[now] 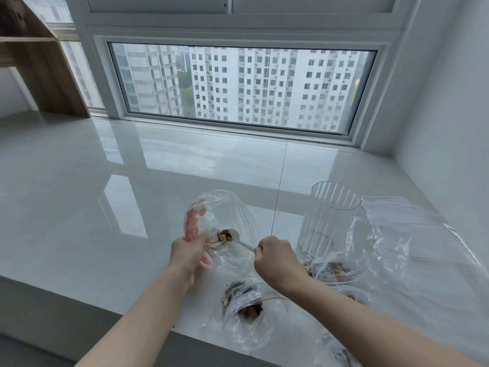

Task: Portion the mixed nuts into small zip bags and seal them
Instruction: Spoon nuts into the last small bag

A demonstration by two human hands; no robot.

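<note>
— What have we got in our hands?

— Our left hand (189,251) is closed on the rim of an open bag (225,221), holding its mouth up. Our right hand (275,256) is fisted around a white spoon (235,238), whose bowl of nuts (225,236) sits inside that mouth, between both hands.

— And the rest?

— A filled bag (244,304) lies just below our right wrist; a clear jar (328,218) stands beyond that hand, another bag of nuts (330,270) right beside it.
</note>
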